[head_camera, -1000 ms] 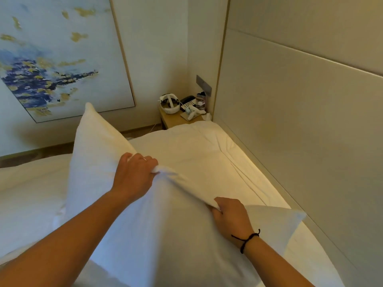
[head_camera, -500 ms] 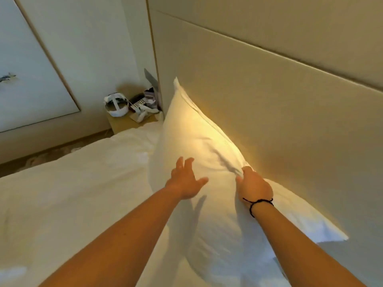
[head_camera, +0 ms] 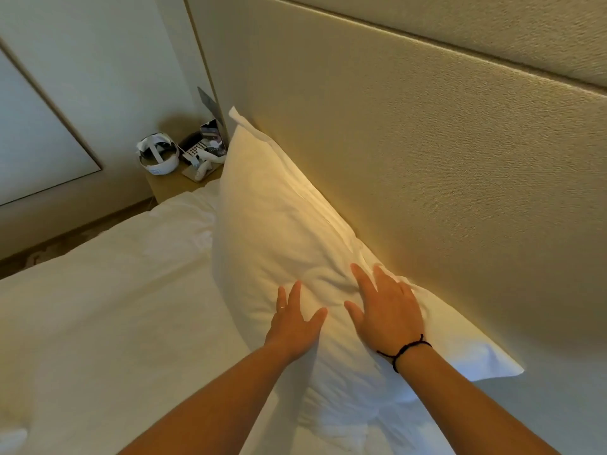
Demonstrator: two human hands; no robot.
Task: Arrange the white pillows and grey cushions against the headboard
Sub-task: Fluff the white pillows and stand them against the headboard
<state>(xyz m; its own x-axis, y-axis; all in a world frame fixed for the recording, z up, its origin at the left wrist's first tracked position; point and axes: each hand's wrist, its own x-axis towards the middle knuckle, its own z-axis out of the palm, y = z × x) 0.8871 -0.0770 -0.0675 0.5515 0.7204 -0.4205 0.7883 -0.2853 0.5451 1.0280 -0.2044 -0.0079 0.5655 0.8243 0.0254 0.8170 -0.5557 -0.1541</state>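
A white pillow (head_camera: 276, 224) leans upright against the beige padded headboard (head_camera: 427, 159), its far corner pointing up beside the nightstand. My left hand (head_camera: 295, 320) lies flat on the pillow's front face, fingers spread, a ring on one finger. My right hand (head_camera: 384, 310) also rests flat and open on the pillow, closer to the headboard, with a black cord around the wrist. Neither hand grips the fabric. No grey cushion is in view.
White bedding (head_camera: 115, 307) covers the bed to the left. A wooden nightstand (head_camera: 174, 185) at the far corner carries a white headset (head_camera: 157, 156), a phone and small items. A framed picture (head_camera: 33, 136) hangs on the left wall.
I carried the pillow from the bed to the headboard and stood it there. Both hands let go of the fabric and now lie flat on its face.
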